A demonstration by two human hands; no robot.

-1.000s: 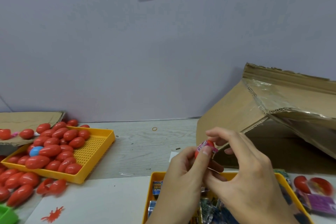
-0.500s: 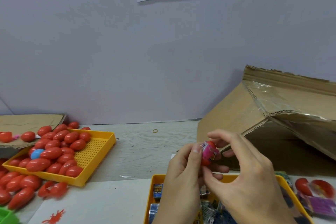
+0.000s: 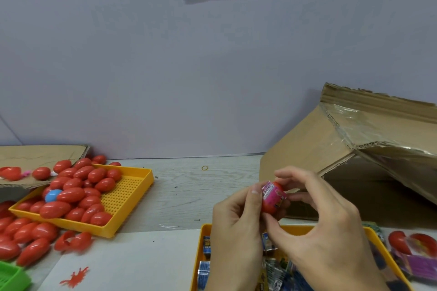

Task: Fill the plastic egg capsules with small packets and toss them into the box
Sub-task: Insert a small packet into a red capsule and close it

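Note:
My left hand (image 3: 236, 227) grips a red egg capsule (image 3: 270, 205) from the left and below. A pink packet (image 3: 273, 194) sticks out of the capsule's top. My right hand (image 3: 324, 227) curls around the capsule from the right, its fingertips on the packet and capsule. Both hands hover above a yellow tray (image 3: 205, 229) holding several small packets (image 3: 204, 269). The large cardboard box (image 3: 319, 146) lies on its side at the right, its dark opening just behind my hands.
A second yellow tray (image 3: 132, 196) at the left holds several red egg capsules and one blue one (image 3: 53, 195). More red capsules (image 3: 28, 241) lie loose beside it. A flat cardboard piece (image 3: 35, 156), a green basket (image 3: 11, 276), a rubber band (image 3: 204, 168) and purple packets (image 3: 421, 264) also lie around.
The pink packet has turned and gone further onto the red capsule between my fingers. Both hands stay close together above the packet tray, shifted slightly.

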